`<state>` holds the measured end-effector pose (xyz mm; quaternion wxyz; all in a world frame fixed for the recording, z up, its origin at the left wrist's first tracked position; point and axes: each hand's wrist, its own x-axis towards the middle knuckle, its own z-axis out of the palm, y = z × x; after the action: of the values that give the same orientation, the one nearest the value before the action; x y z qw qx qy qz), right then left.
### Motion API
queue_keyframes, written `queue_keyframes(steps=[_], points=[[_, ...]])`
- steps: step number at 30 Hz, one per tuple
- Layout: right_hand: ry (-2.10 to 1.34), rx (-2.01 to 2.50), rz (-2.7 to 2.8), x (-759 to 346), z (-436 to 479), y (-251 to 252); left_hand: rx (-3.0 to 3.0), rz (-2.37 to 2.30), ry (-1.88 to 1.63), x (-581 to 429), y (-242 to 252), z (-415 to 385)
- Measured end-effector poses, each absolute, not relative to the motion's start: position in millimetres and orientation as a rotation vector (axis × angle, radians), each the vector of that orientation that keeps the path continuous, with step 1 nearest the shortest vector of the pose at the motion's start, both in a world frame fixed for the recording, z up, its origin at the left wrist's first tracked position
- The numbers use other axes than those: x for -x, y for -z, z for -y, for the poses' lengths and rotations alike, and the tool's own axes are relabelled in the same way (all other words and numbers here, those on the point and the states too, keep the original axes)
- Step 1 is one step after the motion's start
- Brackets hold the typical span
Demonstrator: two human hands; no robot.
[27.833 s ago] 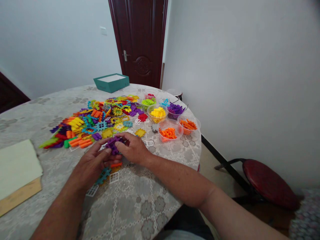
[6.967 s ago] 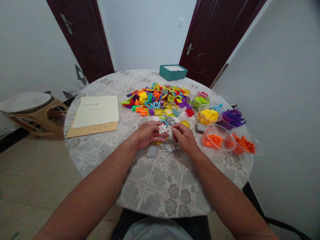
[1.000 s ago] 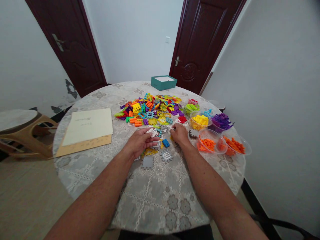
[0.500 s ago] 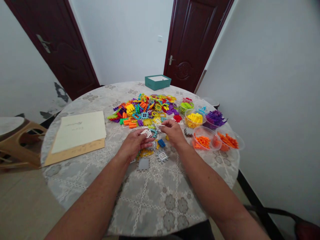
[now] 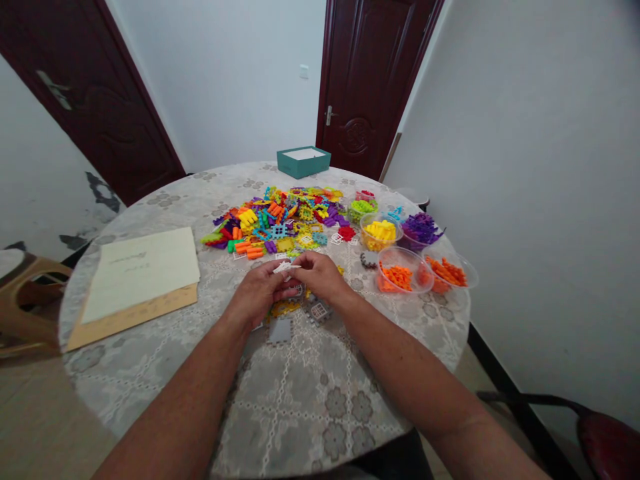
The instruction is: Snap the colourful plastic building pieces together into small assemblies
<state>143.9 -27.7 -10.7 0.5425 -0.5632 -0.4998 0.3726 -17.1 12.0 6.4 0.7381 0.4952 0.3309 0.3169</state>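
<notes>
My left hand (image 5: 256, 292) is closed around a small bunch of white lattice window pieces (image 5: 284, 267). The fingertips of my right hand (image 5: 321, 278) pinch at the same bunch, on a white piece mostly hidden by the fingers. Under and just in front of the hands lie a flat grey toothed tile (image 5: 281, 331), a grey tile with a white window piece (image 5: 319, 311) on it, and yellow toothed pieces (image 5: 285, 308). Beyond the hands spreads a heap of mixed colourful plastic building pieces (image 5: 280, 220).
On the right stand clear tubs of orange pieces (image 5: 397, 278), more orange pieces (image 5: 447, 271), yellow pieces (image 5: 381, 233), purple pieces (image 5: 420, 230) and green pieces (image 5: 363, 209). Paper sheets (image 5: 145, 267) lie on the left over brown card (image 5: 135, 317). A teal box (image 5: 303, 163) sits at the back.
My right hand has moved left with a white window piece, up to the bunch in my left hand. The hands now meet. The camera view has shifted slightly.
</notes>
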Motion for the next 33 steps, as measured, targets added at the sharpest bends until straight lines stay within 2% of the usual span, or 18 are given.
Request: queue_keyframes(steps=[7, 19, 22, 27, 33], points=[[-0.577, 1.415, 1.462, -148.8, 35.9, -8.3, -1.012, -0.740, -0.794, 19.9, 1.5, -19.0], [-0.559, 1.468, 1.447, -141.7, 34.0, 11.0, -1.102, -0.752, -0.761, 18.8, -9.7, -12.5], [-0.385, 1.521, 1.511, -147.7, 25.0, 2.8, -1.074, -0.829, -0.836, 18.3, -11.4, -12.3], [0.135, 2.036, 1.346, -188.6, -21.3, -2.7, -0.949, -0.836, -0.913, 19.8, -11.9, -15.3], [0.113, 2.508, 0.990, -229.0, -58.1, 21.9, -0.891, -0.863, -0.947, 22.6, -16.2, -17.2]])
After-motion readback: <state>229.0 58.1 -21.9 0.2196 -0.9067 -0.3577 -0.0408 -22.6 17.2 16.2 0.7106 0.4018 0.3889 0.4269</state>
